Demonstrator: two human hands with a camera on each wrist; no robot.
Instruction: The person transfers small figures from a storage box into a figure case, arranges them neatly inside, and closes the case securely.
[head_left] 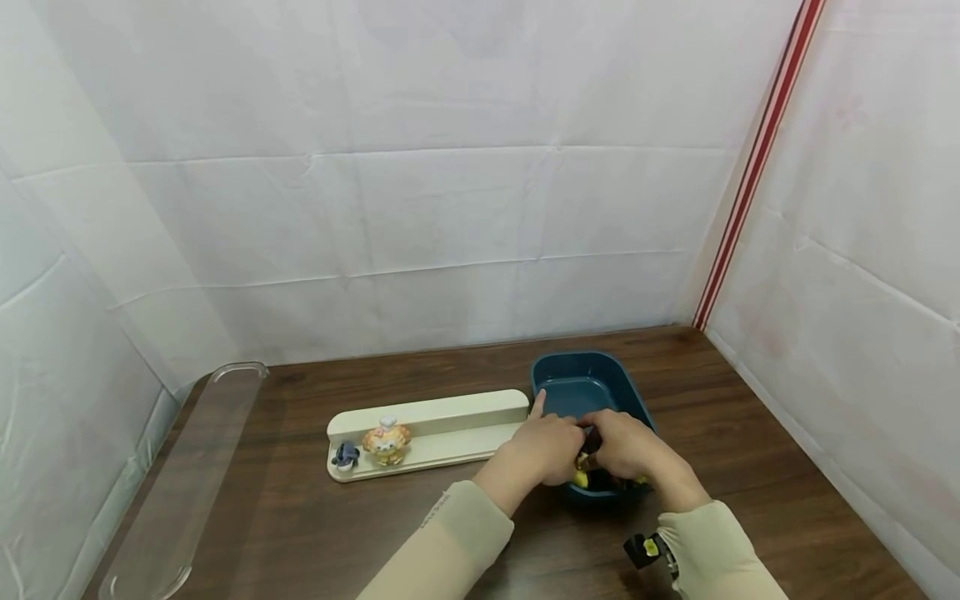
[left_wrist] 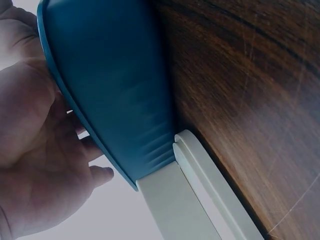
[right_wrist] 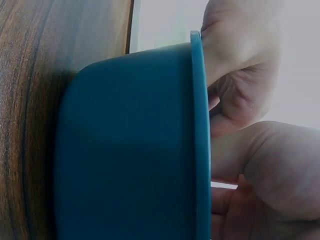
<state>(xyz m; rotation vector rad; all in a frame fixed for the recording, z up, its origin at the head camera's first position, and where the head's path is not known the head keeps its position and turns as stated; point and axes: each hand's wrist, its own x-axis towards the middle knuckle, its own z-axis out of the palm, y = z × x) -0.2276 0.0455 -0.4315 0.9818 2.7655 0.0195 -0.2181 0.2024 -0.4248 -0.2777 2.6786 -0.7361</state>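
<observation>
On the table (head_left: pixel 300 533), a long panel (head_left: pixel 183 483) lies at the far left. Right of it stands a shelf tray (head_left: pixel 465 440); at its left end sit a small figurine (head_left: pixel 346 456) and, just to the right, a larger figurine (head_left: pixel 388 443). A bin (head_left: pixel 577 358) stands immediately right of the tray. Loose items (head_left: pixel 581 479) lie in its near end, their arrangement largely obscured by hands. A curtain (head_left: pixel 442 208) hangs behind the table.

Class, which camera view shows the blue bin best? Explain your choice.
The head view. It shows the blue bin from above, its rim and inside visible, though the left hand and right hand hide part of it. The left wrist and right wrist views each show only part of its outer wall and rim.
</observation>
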